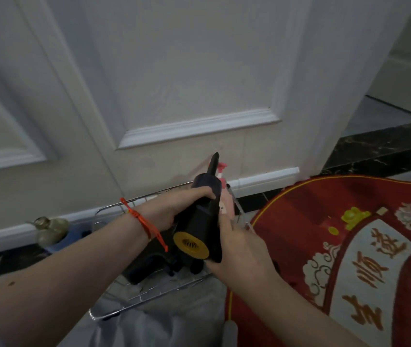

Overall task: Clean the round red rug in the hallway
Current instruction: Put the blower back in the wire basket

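Holding a black handheld vacuum (205, 216) in both hands over a wire basket (149, 294), so that's where things stand. It has a yellow round cap on the near end and a narrow crevice nozzle (214, 163) pointing up and away toward the white paneled door (174, 83). Left hand (174, 209) has its fingers curled over the upper body of the vacuum, with an orange cord bracelet (144, 224) on that wrist. Right hand (234, 244) is wrapped around the lower right side, fingers clamped on it too. A pink spray bottle (223, 171) peeks out just behind the vacuum. The round red rug (312, 221) sits on the floor to the right, just beside the basket, with gold characters and cloud patterns on it. Some greenish gourd ornament (49, 230) sits far left by the baseboard.
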`<state>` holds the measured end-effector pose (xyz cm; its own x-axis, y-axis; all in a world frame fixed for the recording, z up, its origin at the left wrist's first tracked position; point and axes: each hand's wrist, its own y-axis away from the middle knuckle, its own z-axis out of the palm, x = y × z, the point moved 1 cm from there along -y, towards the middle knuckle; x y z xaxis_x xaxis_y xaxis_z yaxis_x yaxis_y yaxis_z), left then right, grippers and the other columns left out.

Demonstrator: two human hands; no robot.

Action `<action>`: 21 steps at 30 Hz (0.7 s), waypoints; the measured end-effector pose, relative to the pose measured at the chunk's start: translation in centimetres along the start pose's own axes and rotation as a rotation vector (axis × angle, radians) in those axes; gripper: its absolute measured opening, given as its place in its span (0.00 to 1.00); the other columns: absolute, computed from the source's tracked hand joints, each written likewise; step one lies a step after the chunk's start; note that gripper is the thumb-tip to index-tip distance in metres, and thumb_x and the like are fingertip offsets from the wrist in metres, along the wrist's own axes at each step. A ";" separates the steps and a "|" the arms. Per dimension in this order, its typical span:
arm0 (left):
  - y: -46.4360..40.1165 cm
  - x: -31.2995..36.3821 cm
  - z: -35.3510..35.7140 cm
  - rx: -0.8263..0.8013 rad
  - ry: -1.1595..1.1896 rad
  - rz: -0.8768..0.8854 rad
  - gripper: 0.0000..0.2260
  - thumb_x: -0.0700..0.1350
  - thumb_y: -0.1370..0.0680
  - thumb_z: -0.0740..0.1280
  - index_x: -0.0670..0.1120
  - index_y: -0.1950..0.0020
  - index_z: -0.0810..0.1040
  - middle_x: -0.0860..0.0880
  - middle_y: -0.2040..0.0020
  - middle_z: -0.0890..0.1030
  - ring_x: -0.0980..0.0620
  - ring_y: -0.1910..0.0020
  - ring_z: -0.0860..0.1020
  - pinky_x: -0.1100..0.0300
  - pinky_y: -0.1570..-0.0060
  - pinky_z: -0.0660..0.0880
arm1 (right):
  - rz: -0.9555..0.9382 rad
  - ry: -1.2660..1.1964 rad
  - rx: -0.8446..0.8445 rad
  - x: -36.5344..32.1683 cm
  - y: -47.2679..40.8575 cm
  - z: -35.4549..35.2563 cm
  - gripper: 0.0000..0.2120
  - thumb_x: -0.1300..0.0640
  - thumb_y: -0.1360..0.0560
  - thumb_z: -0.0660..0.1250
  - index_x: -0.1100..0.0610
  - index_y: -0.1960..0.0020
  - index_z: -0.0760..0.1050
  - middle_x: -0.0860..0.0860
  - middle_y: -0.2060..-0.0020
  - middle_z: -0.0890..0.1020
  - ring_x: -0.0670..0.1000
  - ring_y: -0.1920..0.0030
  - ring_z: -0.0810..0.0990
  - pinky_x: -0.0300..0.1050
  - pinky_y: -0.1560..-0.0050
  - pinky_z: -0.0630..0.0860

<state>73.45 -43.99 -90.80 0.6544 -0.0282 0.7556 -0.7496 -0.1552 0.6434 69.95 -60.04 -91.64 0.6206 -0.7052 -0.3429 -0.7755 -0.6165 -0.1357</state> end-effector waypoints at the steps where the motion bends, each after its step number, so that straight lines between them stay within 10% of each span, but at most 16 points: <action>1: -0.1 -0.6 -0.7 -0.005 0.024 -0.016 0.21 0.53 0.37 0.74 0.45 0.48 0.79 0.42 0.52 0.83 0.46 0.56 0.81 0.56 0.55 0.77 | -0.009 -0.001 -0.013 -0.4 -0.2 0.6 0.31 0.44 0.29 0.68 0.53 0.32 0.58 0.49 0.44 0.75 0.50 0.48 0.78 0.42 0.53 0.73; 5: -0.5 -2.6 -2.3 -0.045 0.071 -0.045 0.15 0.49 0.31 0.71 0.44 0.48 0.78 0.43 0.50 0.82 0.46 0.53 0.80 0.55 0.49 0.76 | -0.021 0.034 -0.072 -1.3 -0.3 3.1 0.31 0.45 0.30 0.70 0.55 0.33 0.61 0.51 0.44 0.75 0.53 0.47 0.78 0.46 0.52 0.76; 11: -1.3 -4.6 -4.3 -0.146 0.061 -0.032 0.35 0.48 0.43 0.77 0.46 0.37 0.74 0.43 0.42 0.81 0.44 0.43 0.79 0.49 0.39 0.74 | -0.061 0.102 -0.078 -1.1 -0.1 5.8 0.38 0.44 0.59 0.81 0.56 0.54 0.75 0.49 0.68 0.79 0.49 0.72 0.78 0.42 0.76 0.72; 17: -2.0 -5.6 -4.9 -0.116 0.073 0.010 0.38 0.53 0.43 0.81 0.50 0.35 0.73 0.46 0.41 0.81 0.46 0.41 0.79 0.45 0.37 0.72 | -0.005 0.017 -0.126 -1.3 -0.4 7.7 0.40 0.46 0.57 0.83 0.57 0.50 0.74 0.50 0.63 0.80 0.49 0.69 0.80 0.41 0.73 0.74; 21: -2.2 -6.1 -5.5 -0.087 0.082 0.060 0.36 0.50 0.41 0.79 0.47 0.35 0.73 0.44 0.42 0.81 0.45 0.43 0.80 0.48 0.41 0.75 | -0.035 -0.110 -0.187 -1.7 -0.6 7.9 0.38 0.48 0.34 0.75 0.57 0.31 0.62 0.53 0.44 0.77 0.53 0.46 0.78 0.46 0.49 0.75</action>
<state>70.57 -38.09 -96.19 0.6002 0.0466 0.7985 -0.7955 -0.0694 0.6020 68.47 -55.69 -98.28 0.6229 -0.6459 -0.4413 -0.7123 -0.7016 0.0215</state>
